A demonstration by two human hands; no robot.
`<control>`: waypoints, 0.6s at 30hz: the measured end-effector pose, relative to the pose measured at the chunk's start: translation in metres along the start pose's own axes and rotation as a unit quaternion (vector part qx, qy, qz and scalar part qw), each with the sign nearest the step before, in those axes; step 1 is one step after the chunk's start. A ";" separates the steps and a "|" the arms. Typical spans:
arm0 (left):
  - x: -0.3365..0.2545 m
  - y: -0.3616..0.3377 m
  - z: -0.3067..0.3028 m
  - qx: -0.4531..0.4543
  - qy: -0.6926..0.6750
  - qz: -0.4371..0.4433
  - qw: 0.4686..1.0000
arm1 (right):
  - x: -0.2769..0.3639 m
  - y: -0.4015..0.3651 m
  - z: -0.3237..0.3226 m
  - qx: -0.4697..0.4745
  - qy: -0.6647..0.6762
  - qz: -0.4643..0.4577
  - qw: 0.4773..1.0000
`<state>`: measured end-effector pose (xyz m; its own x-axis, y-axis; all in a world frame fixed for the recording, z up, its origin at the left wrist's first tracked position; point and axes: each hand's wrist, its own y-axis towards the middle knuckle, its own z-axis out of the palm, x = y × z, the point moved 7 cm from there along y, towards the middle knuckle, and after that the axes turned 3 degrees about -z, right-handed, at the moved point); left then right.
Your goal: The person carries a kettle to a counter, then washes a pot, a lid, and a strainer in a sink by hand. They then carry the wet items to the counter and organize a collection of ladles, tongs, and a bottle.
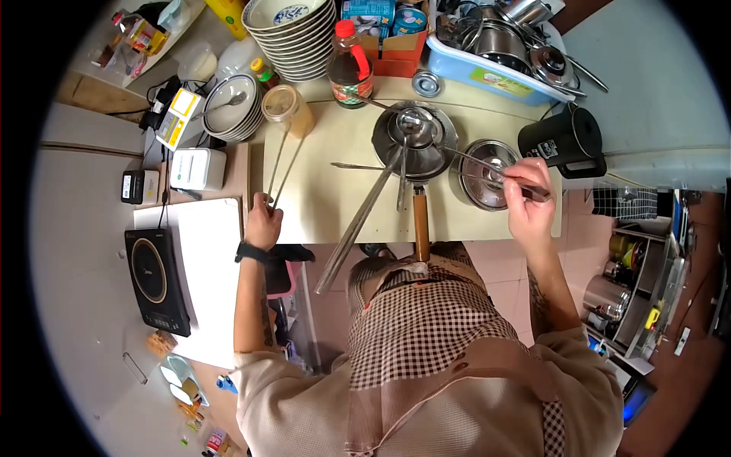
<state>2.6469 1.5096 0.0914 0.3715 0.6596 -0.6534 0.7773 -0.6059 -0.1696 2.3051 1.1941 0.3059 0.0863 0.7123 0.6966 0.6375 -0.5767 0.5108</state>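
Note:
On the left, my left hand [263, 222] is closed on the near ends of two slim metal sticks [286, 177]. Their far ends spread apart beside a plastic jar with tan contents [288, 110]. My right hand [531, 199] grips a long slim metal utensil [476, 161], which passes over a round steel pot [488, 186] toward the pan. The exact kind of utensil I cannot tell. Between my hands sits a steel pan [381, 137] with a wooden handle [421, 225]. A ladle [410, 119] and several other metal utensils rest in or across it.
Stacked bowls [285, 46], a red-capped bottle [349, 72] and a blue bin of cookware [476, 72] line the back. A black kettle [563, 139] stands at right. An induction cooker [158, 280] lies at left. A long metal handle [350, 236] overhangs the table's front edge.

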 end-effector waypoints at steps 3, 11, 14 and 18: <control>-0.040 -0.018 -0.002 0.128 -0.289 -0.162 0.935 | 0.003 0.000 0.007 0.011 -0.009 -0.105 0.994; -0.127 -0.098 0.043 0.388 -0.365 -0.224 0.816 | -0.030 -0.083 0.154 0.314 -0.114 -0.031 0.942; -0.135 -0.097 0.038 0.333 -0.390 -0.200 0.835 | -0.055 -0.085 0.163 0.344 -0.130 0.085 0.926; -0.138 -0.102 0.029 0.331 -0.402 -0.195 0.831 | -0.032 -0.060 0.156 0.310 -0.107 0.092 0.940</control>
<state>2.5013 1.4676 0.1782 -0.5093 0.5142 -0.6900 0.2110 -0.7027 -0.6794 2.3831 1.2687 0.1747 0.3477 0.7258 0.5935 0.9152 -0.4002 -0.0467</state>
